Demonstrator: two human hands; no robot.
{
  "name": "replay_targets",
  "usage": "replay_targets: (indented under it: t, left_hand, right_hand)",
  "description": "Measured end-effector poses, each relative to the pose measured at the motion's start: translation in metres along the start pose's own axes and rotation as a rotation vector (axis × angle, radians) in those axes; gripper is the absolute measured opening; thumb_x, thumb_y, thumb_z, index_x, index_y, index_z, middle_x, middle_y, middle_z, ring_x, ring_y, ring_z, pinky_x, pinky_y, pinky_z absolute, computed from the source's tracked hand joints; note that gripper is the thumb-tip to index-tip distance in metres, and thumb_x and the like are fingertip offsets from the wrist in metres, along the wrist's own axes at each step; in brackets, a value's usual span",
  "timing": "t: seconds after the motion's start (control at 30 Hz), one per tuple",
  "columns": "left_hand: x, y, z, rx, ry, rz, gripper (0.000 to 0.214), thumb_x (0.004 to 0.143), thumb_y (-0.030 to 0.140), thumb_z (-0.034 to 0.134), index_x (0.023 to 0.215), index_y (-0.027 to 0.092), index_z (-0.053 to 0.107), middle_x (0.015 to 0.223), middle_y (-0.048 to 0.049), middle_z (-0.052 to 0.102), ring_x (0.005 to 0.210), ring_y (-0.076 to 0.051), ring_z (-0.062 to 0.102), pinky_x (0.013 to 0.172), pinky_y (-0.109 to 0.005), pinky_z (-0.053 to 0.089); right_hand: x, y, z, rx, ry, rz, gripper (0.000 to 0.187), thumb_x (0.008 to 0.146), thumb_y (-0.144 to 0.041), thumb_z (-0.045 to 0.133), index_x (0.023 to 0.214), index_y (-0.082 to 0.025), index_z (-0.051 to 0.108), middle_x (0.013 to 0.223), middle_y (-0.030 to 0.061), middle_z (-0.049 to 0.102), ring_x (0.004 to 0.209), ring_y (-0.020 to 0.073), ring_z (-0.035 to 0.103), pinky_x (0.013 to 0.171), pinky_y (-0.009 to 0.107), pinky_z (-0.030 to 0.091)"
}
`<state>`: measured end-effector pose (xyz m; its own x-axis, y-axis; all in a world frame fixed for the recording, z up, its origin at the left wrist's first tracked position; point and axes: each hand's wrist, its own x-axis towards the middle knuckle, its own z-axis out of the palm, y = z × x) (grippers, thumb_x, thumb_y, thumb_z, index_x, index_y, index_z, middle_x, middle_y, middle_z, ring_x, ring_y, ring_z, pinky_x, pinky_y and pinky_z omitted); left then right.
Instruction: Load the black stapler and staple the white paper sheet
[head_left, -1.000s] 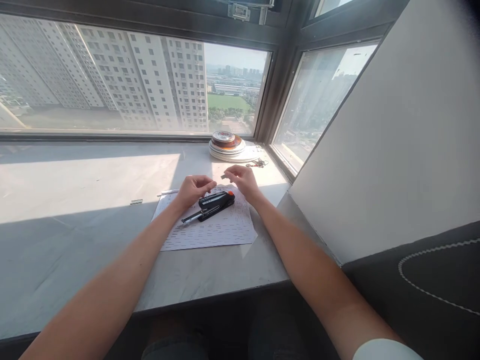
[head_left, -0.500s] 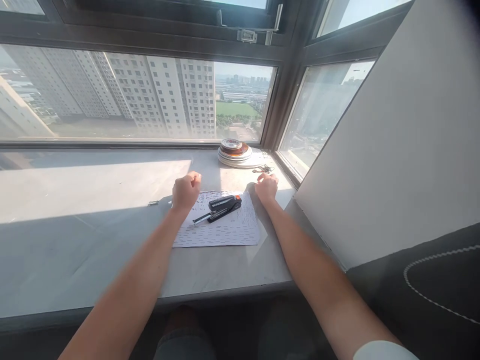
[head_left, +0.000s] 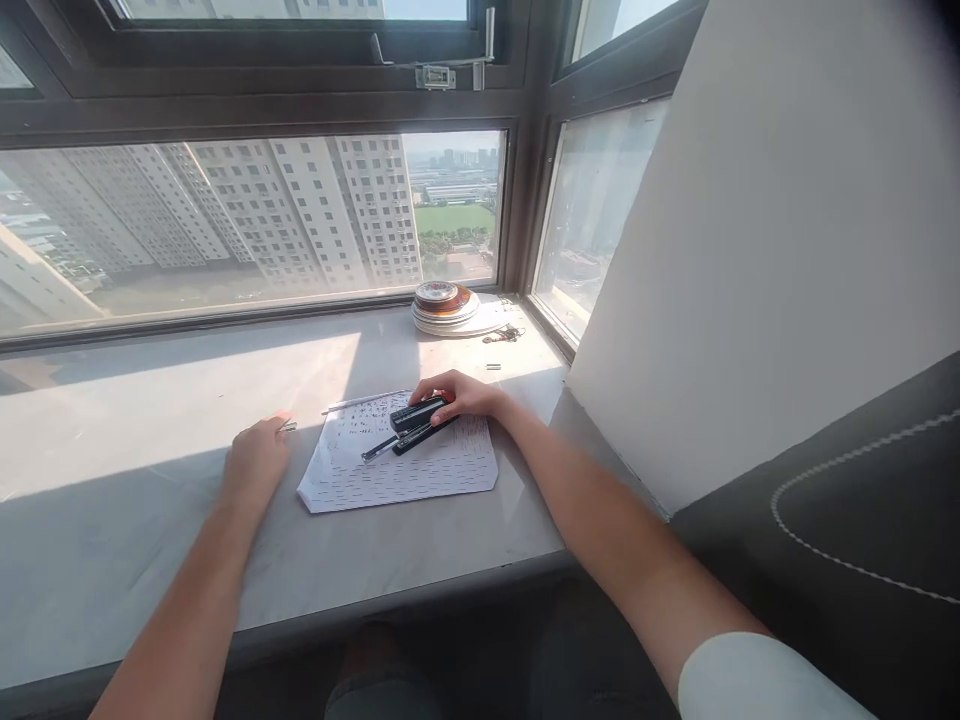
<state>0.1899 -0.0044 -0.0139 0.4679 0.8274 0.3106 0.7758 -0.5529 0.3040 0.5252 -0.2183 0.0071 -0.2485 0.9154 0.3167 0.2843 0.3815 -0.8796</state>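
A black stapler (head_left: 410, 424) with its staple tray slid out lies on printed sheets of paper (head_left: 397, 465) on a marble window sill (head_left: 150, 520). My right hand (head_left: 461, 395) rests on the stapler's far end, fingers curled over it. My left hand (head_left: 257, 460) is on the sill left of the paper, fingertips at a small strip of staples (head_left: 289, 426); whether it pinches the strip is not clear.
A stack of plates (head_left: 450, 308) stands at the sill's far corner by the window frame, with a bunch of keys (head_left: 501, 335) beside it. A small staple piece (head_left: 493, 367) lies right of the paper. A white wall panel (head_left: 750, 250) and dark cushion (head_left: 847, 540) close the right side.
My left hand has moved left off the paper to the staple strip. My right hand has come down onto the stapler. The view has shifted to the right.
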Motion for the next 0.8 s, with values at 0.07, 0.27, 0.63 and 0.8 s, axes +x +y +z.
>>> replay_targets:
  t: [0.07, 0.27, 0.63, 0.8]
  left_hand:
    - [0.0, 0.004, -0.001, 0.061, 0.015, -0.029, 0.033, 0.081, 0.026, 0.055, 0.107, 0.028, 0.075, 0.114, -0.0061, 0.077, 0.107, -0.036, 0.066, 0.087, -0.05, 0.053]
    - [-0.003, 0.023, -0.01, 0.006, 0.105, -0.065, 0.009, 0.085, 0.033, 0.058, 0.09, 0.028, 0.063, 0.09, -0.0012, 0.075, 0.088, -0.03, 0.068, 0.075, -0.041, 0.052]
    - [-0.032, 0.11, -0.02, -0.644, 0.012, 0.299, 0.017, 0.099, 0.041, 0.055, 0.109, 0.029, 0.053, 0.089, -0.0012, 0.072, 0.064, -0.016, 0.061, 0.068, -0.031, 0.051]
    - [-0.037, 0.104, -0.017, -0.626, -0.027, 0.433, 0.017, 0.097, 0.043, 0.06, 0.105, 0.03, 0.068, 0.088, -0.0027, 0.071, 0.074, -0.019, 0.064, 0.075, -0.035, 0.055]
  right_hand:
    - [0.0, 0.002, -0.001, 0.005, -0.018, 0.0, 0.05, 0.075, -0.043, 0.088, 0.115, -0.018, 0.074, 0.103, 0.0042, 0.074, 0.094, 0.0192, 0.066, 0.086, 0.032, 0.05]
    - [0.001, 0.002, -0.001, -0.026, -0.004, 0.004, 0.047, 0.072, -0.038, 0.091, 0.113, -0.02, 0.076, 0.103, 0.0025, 0.076, 0.096, 0.0191, 0.069, 0.088, 0.031, 0.052]
    - [0.001, -0.002, 0.001, -0.022, 0.022, 0.052, 0.051, 0.069, -0.04, 0.092, 0.112, -0.018, 0.077, 0.104, 0.0042, 0.076, 0.098, 0.0213, 0.069, 0.092, 0.033, 0.053]
    - [0.0, -0.003, 0.001, -0.028, 0.019, 0.041, 0.049, 0.071, -0.04, 0.091, 0.113, -0.019, 0.077, 0.105, 0.0041, 0.076, 0.1, 0.0208, 0.069, 0.093, 0.033, 0.052]
